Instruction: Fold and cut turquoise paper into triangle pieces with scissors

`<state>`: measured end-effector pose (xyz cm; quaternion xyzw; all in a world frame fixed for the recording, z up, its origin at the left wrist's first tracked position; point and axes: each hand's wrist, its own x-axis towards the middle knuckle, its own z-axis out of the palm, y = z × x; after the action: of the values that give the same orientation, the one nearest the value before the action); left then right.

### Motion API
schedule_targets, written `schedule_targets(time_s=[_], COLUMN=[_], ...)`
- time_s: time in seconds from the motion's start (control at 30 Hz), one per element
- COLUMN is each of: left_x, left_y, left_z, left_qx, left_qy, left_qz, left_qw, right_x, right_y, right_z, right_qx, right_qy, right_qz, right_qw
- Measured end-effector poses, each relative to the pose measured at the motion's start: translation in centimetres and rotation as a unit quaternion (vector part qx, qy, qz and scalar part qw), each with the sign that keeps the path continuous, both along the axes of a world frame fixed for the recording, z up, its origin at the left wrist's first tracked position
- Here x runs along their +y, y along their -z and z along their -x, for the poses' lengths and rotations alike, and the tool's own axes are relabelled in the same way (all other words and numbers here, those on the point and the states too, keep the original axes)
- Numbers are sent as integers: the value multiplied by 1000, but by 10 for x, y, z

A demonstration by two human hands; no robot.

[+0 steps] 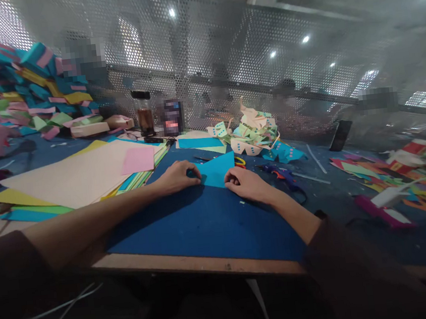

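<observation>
A blue sheet of paper [216,170], its upper edge slanting up to a point at the right, is held just over the dark blue tabletop [205,226]. At its left edge, my left hand [180,176] pinches the paper between thumb and fingers. My right hand [245,182] has its fingers curled closed on the lower right edge. Scissors with yellow handles [240,161] lie just behind the sheet, partly hidden by it. To the right of my right hand lies a blue and orange glue gun [281,172].
Large paper sheets [73,176] are stacked at left, a pink square [138,160] on top. Behind stand a bottle [145,117], a phone [172,118] and a pile of folded paper pieces [253,130]. A purple power strip [384,210] and scraps lie right.
</observation>
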<state>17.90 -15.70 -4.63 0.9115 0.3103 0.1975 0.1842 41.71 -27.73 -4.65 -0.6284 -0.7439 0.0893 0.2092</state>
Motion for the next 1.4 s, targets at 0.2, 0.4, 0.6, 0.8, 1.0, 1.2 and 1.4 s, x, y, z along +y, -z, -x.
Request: schedule_targets(time_s=[0.2,0.4,0.6,0.8,1.0,1.2,1.4], left_x=[4,11,18,22,23,27,31], left_y=[-5,-6,-5,-9,-17,-20,-21], left_z=[4,9,13,20,25,28,30], left_qx=[-2,8,16,34,55,65,73], left_qy=[18,17,27,14,21,21,27], left_qz=[44,38,37,41,54,74,78], left_qw=[999,999,999,998,997,995,994], right_x=[-1,-2,-3,-2,-1,-2,-3], right_y=[-1,-2,-2,-1,0,0,-2], right_z=[0,1,0,-1,-2,-2,-1], right_qx=[1,2,7,9,12,12,10], right_qy=[-5,-6,-10,-12,-15,-16,-14], right_qz=[1,3,0,1,2,3,5], right_qw=[1000,1000,1000,1000,1000,1000,1000])
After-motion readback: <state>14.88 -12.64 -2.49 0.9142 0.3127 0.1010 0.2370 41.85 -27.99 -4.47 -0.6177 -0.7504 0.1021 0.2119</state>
